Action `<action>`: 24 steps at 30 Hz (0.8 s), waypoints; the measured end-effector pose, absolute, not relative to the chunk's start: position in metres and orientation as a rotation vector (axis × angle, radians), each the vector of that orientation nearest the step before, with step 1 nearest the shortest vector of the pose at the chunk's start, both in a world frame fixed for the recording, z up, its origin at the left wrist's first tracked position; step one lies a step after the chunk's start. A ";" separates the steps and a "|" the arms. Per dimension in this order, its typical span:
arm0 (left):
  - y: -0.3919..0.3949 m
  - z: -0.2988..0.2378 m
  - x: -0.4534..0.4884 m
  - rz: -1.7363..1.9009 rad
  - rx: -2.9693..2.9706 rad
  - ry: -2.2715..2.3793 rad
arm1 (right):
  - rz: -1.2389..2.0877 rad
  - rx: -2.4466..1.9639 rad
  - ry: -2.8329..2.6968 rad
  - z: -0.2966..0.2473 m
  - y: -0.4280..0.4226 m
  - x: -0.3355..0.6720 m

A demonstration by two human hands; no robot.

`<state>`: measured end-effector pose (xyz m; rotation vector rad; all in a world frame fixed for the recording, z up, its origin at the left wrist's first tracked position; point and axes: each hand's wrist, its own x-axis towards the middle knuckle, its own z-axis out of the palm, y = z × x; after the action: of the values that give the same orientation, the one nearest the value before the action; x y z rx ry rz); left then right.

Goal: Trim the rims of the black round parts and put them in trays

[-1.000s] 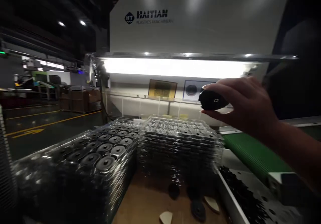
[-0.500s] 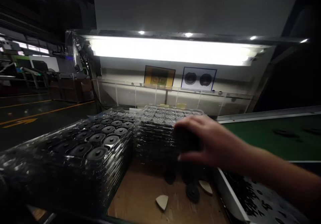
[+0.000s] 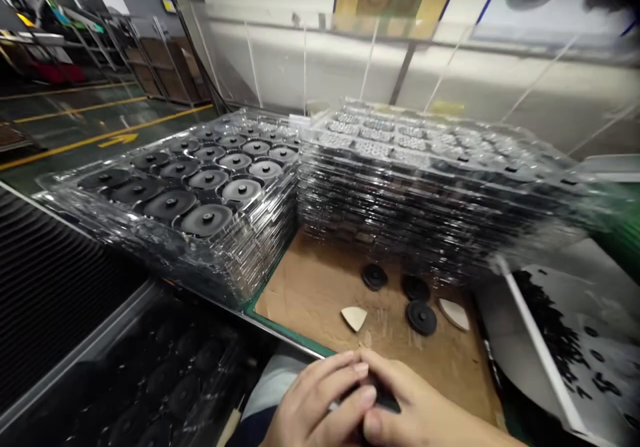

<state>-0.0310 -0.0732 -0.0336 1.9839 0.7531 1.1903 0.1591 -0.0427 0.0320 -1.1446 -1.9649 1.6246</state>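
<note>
My left hand (image 3: 315,407) and my right hand (image 3: 420,410) are together at the bottom edge, near the front of the bench. Both are closed around a small black round part (image 3: 383,400), mostly hidden by the fingers. Ahead on the brown cardboard (image 3: 310,287) lie three loose black discs (image 3: 421,316) and two pale wedge-shaped pieces (image 3: 354,317). A stack of clear trays filled with black discs (image 3: 200,187) stands at the left. A second stack of clear trays (image 3: 430,187) stands at the right.
A white bin with small black scraps (image 3: 565,340) sits at the right. A dark ribbed surface (image 3: 45,273) and a dark tray of parts (image 3: 165,380) lie at the lower left. A clear guard and white machine wall (image 3: 310,60) stand behind. Factory floor with yellow lines (image 3: 75,133) at the left.
My right hand carried the black part from up by the machine down to the bench's front edge. My left hand has joined it there. The view has tilted downward.
</note>
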 end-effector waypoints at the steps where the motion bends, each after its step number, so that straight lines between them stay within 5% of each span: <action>1: -0.069 -0.041 -0.034 1.124 1.890 0.774 | 1.625 -1.141 -1.982 0.023 -0.040 0.161; 8: -0.032 -0.035 -0.042 0.901 0.376 0.780 | 0.761 -1.990 -1.905 -0.060 -0.015 0.157; 14: -0.007 -0.042 -0.041 0.942 0.130 0.696 | 0.690 -1.918 -1.780 -0.107 -0.014 0.143; 24: 0.014 -0.040 -0.033 0.861 0.096 0.710 | 0.773 -1.682 -1.790 -0.082 -0.002 0.165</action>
<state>-0.0332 0.0144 -0.0401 0.0961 0.7099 0.8612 0.1649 -0.0023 -0.0816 -1.6822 -1.7901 0.7728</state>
